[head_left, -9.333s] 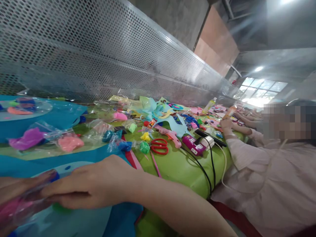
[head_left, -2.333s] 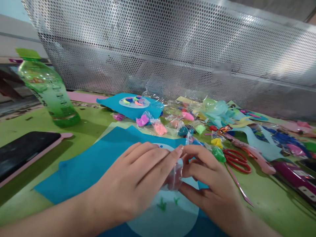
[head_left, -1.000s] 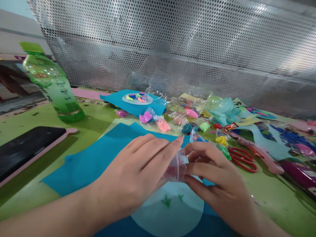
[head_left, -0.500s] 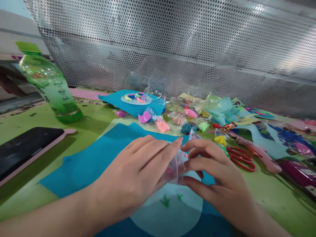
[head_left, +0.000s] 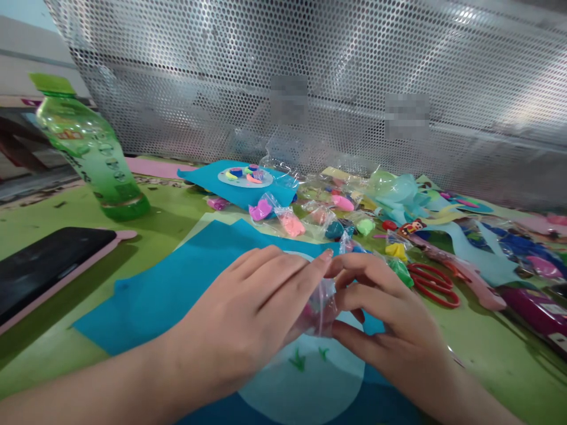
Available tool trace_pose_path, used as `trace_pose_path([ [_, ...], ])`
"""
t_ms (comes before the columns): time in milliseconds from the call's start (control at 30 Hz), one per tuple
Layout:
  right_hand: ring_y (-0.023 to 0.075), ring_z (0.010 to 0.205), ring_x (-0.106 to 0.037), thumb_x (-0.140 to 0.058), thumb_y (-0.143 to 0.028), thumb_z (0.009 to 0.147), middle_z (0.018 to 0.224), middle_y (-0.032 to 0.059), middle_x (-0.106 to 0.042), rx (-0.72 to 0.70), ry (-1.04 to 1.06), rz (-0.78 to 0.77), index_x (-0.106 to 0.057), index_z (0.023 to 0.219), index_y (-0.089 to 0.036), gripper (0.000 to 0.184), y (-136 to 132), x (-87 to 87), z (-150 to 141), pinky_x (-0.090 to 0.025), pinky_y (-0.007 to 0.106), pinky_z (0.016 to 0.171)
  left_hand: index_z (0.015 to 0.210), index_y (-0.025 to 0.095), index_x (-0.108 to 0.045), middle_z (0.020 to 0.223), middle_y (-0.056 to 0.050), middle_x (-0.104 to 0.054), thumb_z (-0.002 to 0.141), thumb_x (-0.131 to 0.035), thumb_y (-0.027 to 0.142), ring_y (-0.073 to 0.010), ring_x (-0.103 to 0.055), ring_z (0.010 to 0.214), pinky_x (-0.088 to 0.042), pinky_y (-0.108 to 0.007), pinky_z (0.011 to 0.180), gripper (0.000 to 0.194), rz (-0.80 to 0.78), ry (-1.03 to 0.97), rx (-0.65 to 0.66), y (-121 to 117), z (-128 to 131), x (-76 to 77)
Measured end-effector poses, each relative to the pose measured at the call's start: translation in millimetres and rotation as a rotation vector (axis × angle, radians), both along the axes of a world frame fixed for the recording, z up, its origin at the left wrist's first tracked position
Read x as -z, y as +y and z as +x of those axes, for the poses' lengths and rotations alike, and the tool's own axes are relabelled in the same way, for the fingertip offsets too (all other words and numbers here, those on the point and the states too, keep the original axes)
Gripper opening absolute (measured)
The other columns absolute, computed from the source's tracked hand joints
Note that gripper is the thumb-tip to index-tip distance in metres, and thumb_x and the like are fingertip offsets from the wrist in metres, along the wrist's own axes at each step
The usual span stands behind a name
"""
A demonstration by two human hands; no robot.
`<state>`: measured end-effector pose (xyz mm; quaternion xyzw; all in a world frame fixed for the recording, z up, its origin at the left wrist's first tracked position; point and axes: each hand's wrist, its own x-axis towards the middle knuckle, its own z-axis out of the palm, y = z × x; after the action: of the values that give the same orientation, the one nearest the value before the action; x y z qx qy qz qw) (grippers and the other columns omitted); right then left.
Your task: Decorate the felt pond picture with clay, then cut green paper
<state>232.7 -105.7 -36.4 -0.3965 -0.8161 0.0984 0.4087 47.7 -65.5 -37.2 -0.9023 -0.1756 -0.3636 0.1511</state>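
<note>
Between my hands is a small clear zip bag (head_left: 323, 310) with something pinkish inside, partly hidden by fingers. My left hand (head_left: 257, 295) is closed on the bag's left side, its fingers pressed together. My right hand (head_left: 381, 307) curls its fingers and thumb at the bag's right edge. Beneath them lies a pale round paper (head_left: 305, 383) bearing small green grass-like pieces (head_left: 298, 359). That circle rests on a blue sheet (head_left: 163, 295).
On the left stand a green bottle (head_left: 95, 153) and a black phone (head_left: 53, 265). Bagged clay, such as an orange-pink packet (head_left: 290, 224), lies beyond my hands. Red-handled scissors (head_left: 434, 285) lie to the right. Behind is a blue sheet with a decorated disc (head_left: 225, 177), before a perforated metal panel (head_left: 248, 71).
My hands and the bag have shifted very slightly, and the fingers remain around the bag. The surrounding things lie as before.
</note>
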Motion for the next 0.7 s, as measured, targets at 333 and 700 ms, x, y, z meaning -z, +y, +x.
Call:
trace_pose_path([
  [333,0.0067,0.055,-0.05,-0.063,-0.023,0.075,0.085,0.0013,-0.056,-0.032,0.598,-0.473,-0.061,0.072,-0.022,0.004,6,0.8,9,-0.041,0.019,0.044,0.112,0.002,-0.05,0.093,-0.011,-0.061,0.079,-0.057,0.016,-0.0197,-0.056,0.085,-0.05,-0.032,0.078,0.037,-0.004,-0.044,-0.03,3,-2,-6.4],
  [700,0.0031,0.051,-0.044,-0.071,-0.017,0.066,0.074,-0.0034,-0.055,-0.091,0.831,-0.634,-0.056,0.069,-0.018,0.016,13,4.1,14,-0.035,0.017,0.044,0.118,0.006,-0.048,0.097,-0.015,-0.065,0.078,-0.058,0.027,-0.0288,-0.062,0.085,-0.054,-0.043,0.069,0.046,0.099,0.025,-0.37,41,-20,-5.6],
])
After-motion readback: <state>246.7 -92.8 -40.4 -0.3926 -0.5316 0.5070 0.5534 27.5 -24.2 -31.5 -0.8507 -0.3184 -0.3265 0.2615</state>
